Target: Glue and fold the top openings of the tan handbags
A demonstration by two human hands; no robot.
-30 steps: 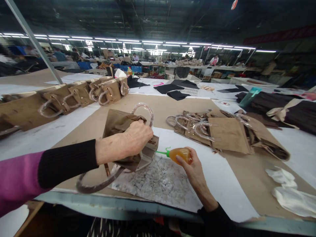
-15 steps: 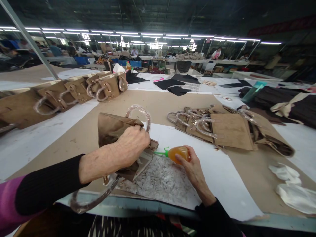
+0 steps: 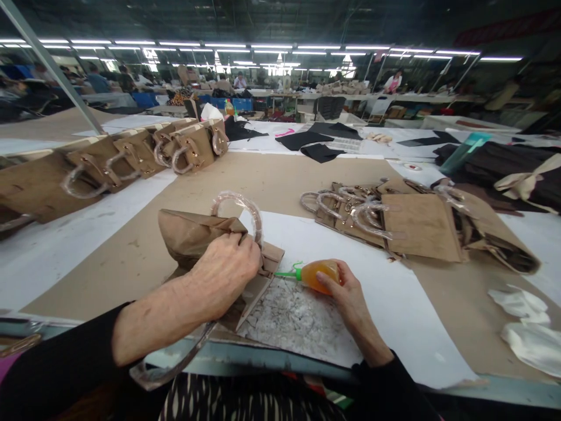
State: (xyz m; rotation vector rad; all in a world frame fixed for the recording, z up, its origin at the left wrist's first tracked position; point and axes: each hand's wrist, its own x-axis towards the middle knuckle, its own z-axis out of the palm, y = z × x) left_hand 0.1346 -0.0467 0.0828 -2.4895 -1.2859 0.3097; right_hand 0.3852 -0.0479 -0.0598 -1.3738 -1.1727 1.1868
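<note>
- Pressing down onto a taupe-brown fabric handbag with plastic-wrapped handles (image 3: 184,231), my left hand (image 3: 230,260) has its fingers curled over the folded material; the fingertips are tucked out of my sight, but the grip looks clenched on the bag.
- That bag lies tilted and crumpled in front of me at the near side of the table, one arched handle standing beyond the hand, the other hanging over the table's edge.
- My right hand (image 3: 348,286) grasps a soft, pear-shaped bottle of amber liquid (image 3: 319,276) by its rounded base, thumb on the near side.
- I have the bottle lying level, its thin green plastic nozzle (image 3: 288,274) pointing left at the bag's edge; from this camera I cannot tell whether the tip touches.
- Under both I see a grey-stained patch of paper (image 3: 298,316), with a clean white paper sheet (image 3: 385,327) alongside, on tan board (image 3: 140,240).
- Right of my hands lies a heap of similar brown bags (image 3: 421,228); far left, a row of brown bags (image 3: 193,149) stands upright.
- Near the right edge I make out crumpled white cloth (image 3: 530,345).
</note>
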